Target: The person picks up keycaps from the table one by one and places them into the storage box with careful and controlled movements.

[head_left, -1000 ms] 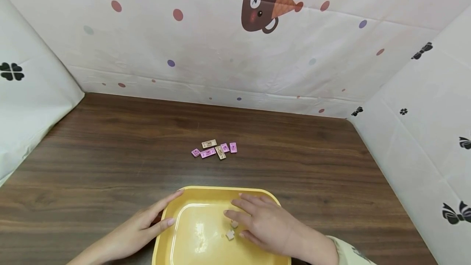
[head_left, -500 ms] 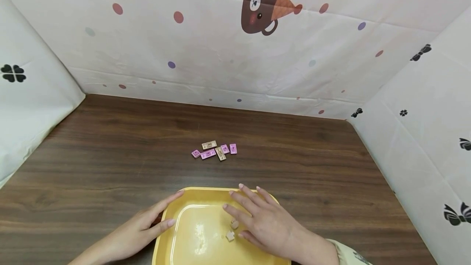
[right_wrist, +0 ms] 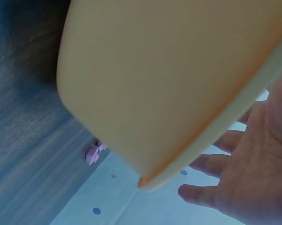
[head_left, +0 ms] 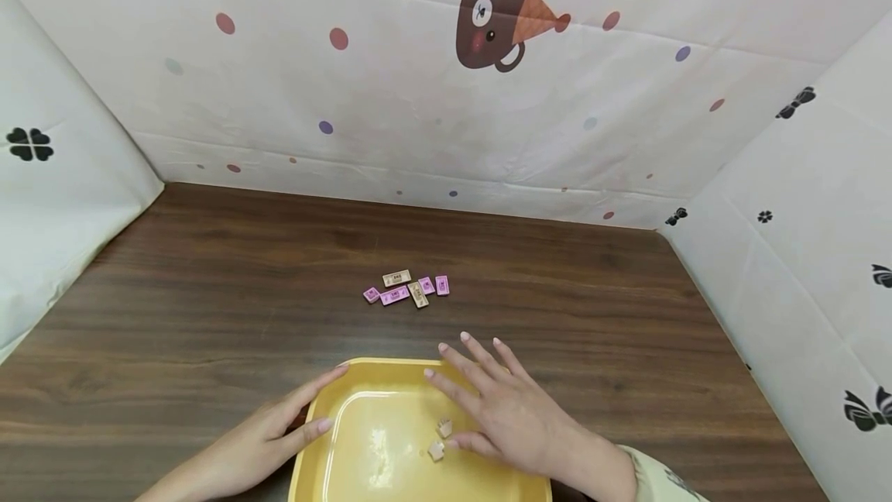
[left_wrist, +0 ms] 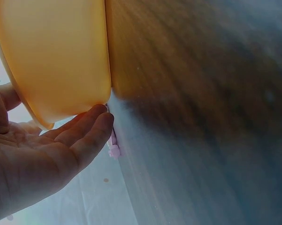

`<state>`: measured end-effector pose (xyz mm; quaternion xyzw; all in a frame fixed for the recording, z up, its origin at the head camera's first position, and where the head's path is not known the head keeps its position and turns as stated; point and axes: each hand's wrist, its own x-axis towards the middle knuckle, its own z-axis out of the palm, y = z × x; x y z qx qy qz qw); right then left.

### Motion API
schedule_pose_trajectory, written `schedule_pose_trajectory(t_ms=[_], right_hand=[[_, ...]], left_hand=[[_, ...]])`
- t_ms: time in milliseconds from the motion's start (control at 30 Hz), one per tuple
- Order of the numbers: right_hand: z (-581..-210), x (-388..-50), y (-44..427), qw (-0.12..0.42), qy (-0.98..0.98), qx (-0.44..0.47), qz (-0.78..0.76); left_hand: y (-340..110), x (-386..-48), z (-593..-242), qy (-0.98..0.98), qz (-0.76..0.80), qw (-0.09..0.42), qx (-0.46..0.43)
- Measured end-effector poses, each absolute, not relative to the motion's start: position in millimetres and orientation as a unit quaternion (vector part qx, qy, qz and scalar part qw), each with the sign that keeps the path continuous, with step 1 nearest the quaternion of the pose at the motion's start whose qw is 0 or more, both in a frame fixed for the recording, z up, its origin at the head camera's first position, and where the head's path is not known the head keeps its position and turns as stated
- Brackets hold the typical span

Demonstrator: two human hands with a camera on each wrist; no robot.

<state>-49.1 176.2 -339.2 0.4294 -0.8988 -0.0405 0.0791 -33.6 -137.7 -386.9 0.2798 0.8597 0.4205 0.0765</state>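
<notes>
A yellow plastic tray [head_left: 317,440] with raised walls stands at the front of the table. My left hand [head_left: 258,440] holds its left side, thumb over the rim and fingers along the outer wall, as the left wrist view shows. Two small beige pieces [head_left: 436,451] lie on the tray floor. Over the tray's right side is my right hand [head_left: 512,417], fingers spread and straight, past the far rim. Its thumb tip is near the pieces; whether it touches one I cannot tell. The right wrist view shows the palm [right_wrist: 253,168] holding nothing, beside the tray's rim.
Beyond the tray, several small pink pieces [head_left: 394,296] and two beige printed pieces [head_left: 396,278] lie in a cluster on the dark wooden table [head_left: 557,308]. White printed sheets [head_left: 390,99] stand at the back and both sides.
My right hand has lifted and spread its fingers, moving forward past the tray's far rim; the beige pieces are more exposed. The left hand stays on the tray.
</notes>
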Motion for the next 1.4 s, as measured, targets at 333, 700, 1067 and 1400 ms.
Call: schedule_pose_trajectory(t_ms=[333,700,1067,1400], right_hand=[[-342.2,-59.9,177.7,0.042,-0.914,0.404,-0.01],[-342.9,-74.2,179.7,0.02,-0.916,0.4,-0.008],[-344.7,-85.6,181.2,0.01,-0.92,0.392,0.006],[-345.3,-98.4,179.9,-0.001,-0.925,0.379,0.013]], left_hand=[[-138.1,-33.0,-386.9,0.858,0.425,0.091,0.273],[-138.1,-33.3,-385.9,0.859,0.422,0.083,0.278],[-137.9,-32.6,-384.0,0.858,0.423,0.084,0.279],[-137.7,-32.6,-383.9,0.86,0.42,0.07,0.282]])
